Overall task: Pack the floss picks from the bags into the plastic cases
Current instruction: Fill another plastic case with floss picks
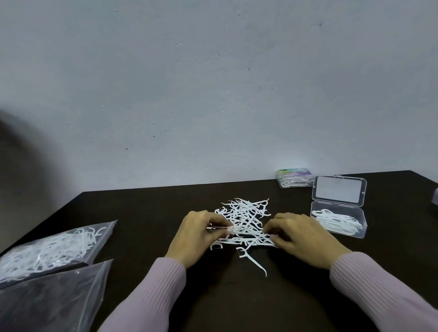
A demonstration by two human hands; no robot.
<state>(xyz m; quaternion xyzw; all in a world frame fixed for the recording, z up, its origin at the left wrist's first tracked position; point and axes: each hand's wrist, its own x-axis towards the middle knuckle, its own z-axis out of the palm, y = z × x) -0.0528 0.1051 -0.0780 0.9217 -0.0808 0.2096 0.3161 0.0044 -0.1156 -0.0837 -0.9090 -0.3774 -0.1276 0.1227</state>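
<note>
Head view: dark table (248, 306) against pale wall (206, 76).

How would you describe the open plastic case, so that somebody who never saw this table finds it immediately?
Start from the loose pile of floss picks in the middle of the dark table and look just past the right hand. There lies the open case, lid tipped up behind it, white picks lined up inside. The case behind it by the wall is closed.
</note>
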